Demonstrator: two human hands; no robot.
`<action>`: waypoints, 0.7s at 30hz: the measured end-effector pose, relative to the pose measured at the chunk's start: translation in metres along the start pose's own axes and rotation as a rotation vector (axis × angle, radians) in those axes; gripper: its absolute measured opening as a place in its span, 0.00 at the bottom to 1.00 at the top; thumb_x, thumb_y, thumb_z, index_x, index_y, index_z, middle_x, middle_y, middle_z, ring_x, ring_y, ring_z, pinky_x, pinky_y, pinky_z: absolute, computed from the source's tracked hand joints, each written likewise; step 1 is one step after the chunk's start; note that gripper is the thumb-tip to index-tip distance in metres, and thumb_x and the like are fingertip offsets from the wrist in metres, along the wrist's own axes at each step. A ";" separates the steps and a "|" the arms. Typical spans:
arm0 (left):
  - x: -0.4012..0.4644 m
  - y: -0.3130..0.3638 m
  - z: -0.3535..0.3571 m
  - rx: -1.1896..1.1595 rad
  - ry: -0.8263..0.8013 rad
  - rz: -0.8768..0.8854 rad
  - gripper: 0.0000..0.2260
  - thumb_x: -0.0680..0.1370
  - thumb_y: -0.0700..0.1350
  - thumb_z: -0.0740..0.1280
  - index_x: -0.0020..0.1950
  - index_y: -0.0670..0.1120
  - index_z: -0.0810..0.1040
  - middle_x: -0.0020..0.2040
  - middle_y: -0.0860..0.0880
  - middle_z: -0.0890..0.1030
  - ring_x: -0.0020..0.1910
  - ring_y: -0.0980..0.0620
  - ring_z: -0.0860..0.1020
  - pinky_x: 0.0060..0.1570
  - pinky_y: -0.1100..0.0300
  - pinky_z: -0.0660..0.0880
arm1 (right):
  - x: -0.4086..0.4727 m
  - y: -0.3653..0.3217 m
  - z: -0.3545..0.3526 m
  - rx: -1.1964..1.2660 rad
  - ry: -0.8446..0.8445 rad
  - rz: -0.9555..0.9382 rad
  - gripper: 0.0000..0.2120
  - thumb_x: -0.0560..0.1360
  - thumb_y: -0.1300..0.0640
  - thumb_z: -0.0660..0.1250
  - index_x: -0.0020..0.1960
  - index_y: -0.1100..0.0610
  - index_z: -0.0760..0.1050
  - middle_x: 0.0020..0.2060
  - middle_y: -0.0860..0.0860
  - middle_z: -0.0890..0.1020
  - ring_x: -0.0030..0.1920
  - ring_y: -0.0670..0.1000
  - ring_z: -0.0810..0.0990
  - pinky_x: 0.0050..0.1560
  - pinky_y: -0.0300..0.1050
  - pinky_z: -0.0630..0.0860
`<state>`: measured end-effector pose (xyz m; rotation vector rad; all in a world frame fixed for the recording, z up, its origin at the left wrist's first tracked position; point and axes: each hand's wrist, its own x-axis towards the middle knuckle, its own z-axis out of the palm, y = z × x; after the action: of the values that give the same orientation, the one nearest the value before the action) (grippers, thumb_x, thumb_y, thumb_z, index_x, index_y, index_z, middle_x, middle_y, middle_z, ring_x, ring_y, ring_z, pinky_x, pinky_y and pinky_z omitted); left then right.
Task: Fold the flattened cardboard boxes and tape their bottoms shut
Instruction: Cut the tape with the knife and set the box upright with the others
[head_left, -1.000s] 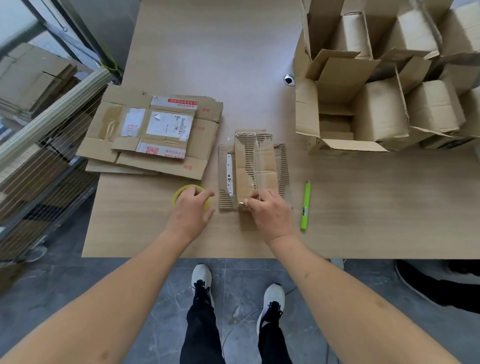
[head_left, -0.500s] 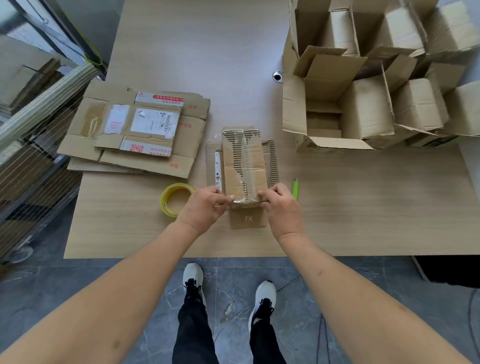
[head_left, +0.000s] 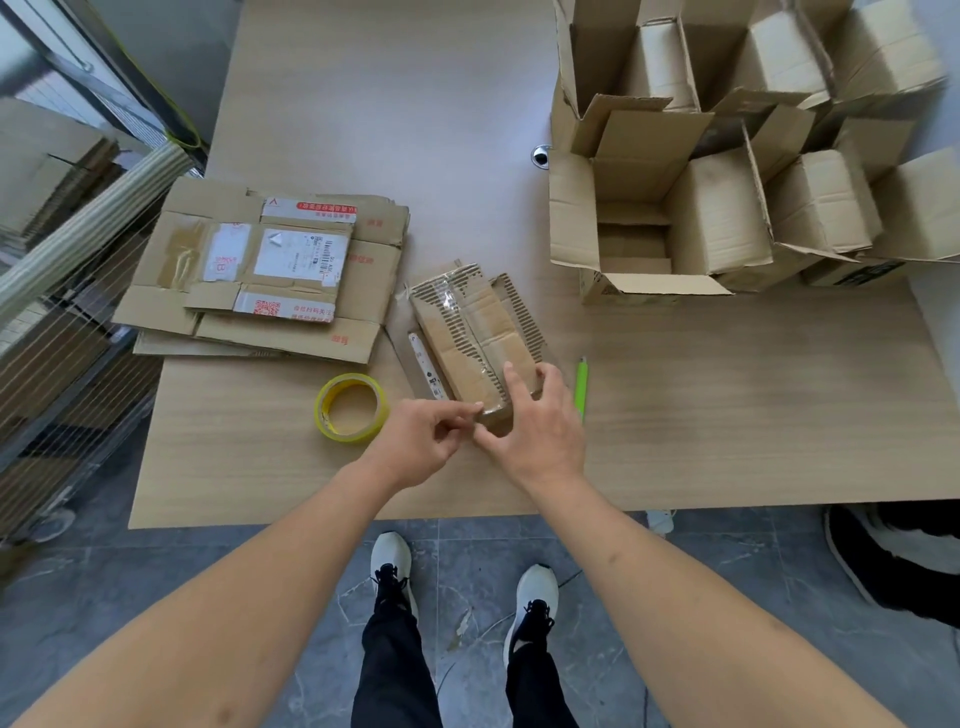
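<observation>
Both hands meet at the near end of a small flattened box (head_left: 475, 338), which lies tilted on the bench (head_left: 727, 415) just below the middle of the frame. The left hand (head_left: 421, 447) has its thumb and forefinger pinched together at the box's near corner; whether they pinch cardboard or a bit of tape cannot be told. The right hand (head_left: 535, 426) rests on the near end of the box with its fingers fairly straight and spread, the forefinger lying up along the top face and the thumb at the near edge beside the left fingertips.

A yellow roll of tape (head_left: 352, 408) lies flat just left of the left hand, apart from it. A green pen (head_left: 581, 387) lies just right of the right hand, pointing up the frame. A stack of flattened boxes (head_left: 260, 275) fills the left middle of the frame, its right edge close to the small box. Upright opened boxes (head_left: 727, 171) crowd the upper right.

The bench's near edge runs across the frame just below the wrists. Bare bench lies to the lower right, past the pen, and in the upper middle between the stack and the opened boxes.
</observation>
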<state>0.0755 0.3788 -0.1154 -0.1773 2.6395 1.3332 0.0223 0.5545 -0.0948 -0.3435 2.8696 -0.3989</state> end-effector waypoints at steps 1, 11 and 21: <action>0.001 0.003 -0.003 -0.008 -0.004 0.000 0.21 0.77 0.33 0.72 0.67 0.50 0.83 0.48 0.55 0.87 0.47 0.62 0.84 0.56 0.63 0.80 | 0.001 -0.005 -0.001 -0.042 -0.008 0.016 0.46 0.67 0.28 0.70 0.78 0.46 0.63 0.74 0.58 0.64 0.72 0.59 0.67 0.69 0.56 0.71; 0.045 0.014 -0.051 0.221 0.222 0.073 0.19 0.76 0.30 0.68 0.63 0.45 0.84 0.54 0.48 0.78 0.52 0.50 0.78 0.57 0.67 0.74 | 0.009 -0.004 -0.016 -0.170 -0.059 -0.013 0.42 0.71 0.40 0.74 0.78 0.57 0.63 0.74 0.59 0.66 0.75 0.60 0.64 0.73 0.53 0.67; 0.049 0.007 -0.042 0.572 -0.218 0.062 0.30 0.82 0.37 0.65 0.81 0.58 0.67 0.85 0.53 0.54 0.84 0.47 0.51 0.80 0.47 0.59 | 0.012 0.029 -0.023 -0.129 -0.197 -0.028 0.45 0.73 0.52 0.78 0.80 0.54 0.54 0.83 0.51 0.47 0.83 0.55 0.46 0.75 0.51 0.67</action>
<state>0.0216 0.3478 -0.0955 0.1228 2.7196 0.5254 -0.0009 0.5844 -0.0838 -0.4214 2.7058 -0.1742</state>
